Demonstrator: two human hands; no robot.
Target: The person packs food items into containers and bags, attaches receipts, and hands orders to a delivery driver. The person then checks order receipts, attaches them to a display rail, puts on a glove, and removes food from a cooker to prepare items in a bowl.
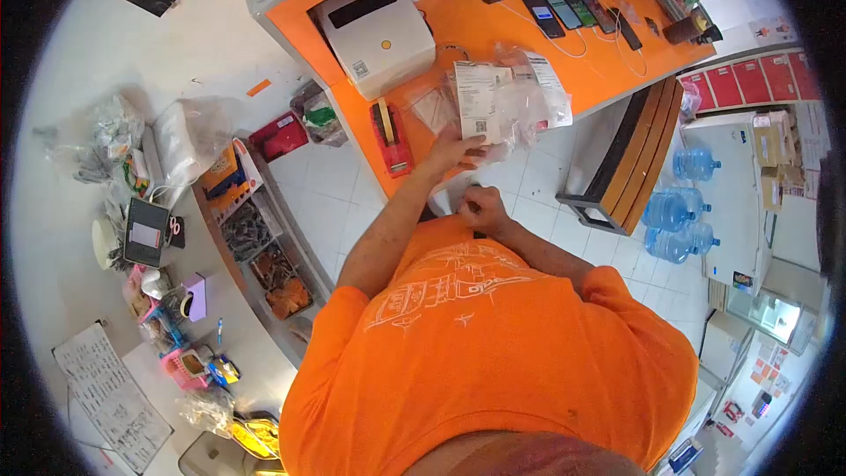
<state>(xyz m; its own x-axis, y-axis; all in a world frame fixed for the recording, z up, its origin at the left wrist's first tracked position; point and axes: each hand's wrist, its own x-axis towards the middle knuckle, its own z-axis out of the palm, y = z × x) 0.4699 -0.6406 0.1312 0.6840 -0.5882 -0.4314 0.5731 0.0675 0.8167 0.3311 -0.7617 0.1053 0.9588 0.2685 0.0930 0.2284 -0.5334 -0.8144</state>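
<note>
My left hand (452,152) is at the front edge of the orange counter, its fingers closed on the lower edge of a printed paper slip (477,99). A crumpled clear plastic bag (520,106) lies against that slip, and a second printed sheet (548,84) shows behind the bag. Close to my body, just below the left hand, my right hand (485,210) is curled closed. A small white piece (451,197) shows beside its fingers; what the right hand grips is hidden. To the left of my left hand lies a red tape dispenser (390,137) with a yellowish roll.
A white label printer (376,35) stands on the orange counter (476,26). Several phones (564,4) with cables lie farther back. A wooden bench (630,154) and blue water bottles (671,211) are at right. At left, a grey desk (238,335) holds baskets and a small screen.
</note>
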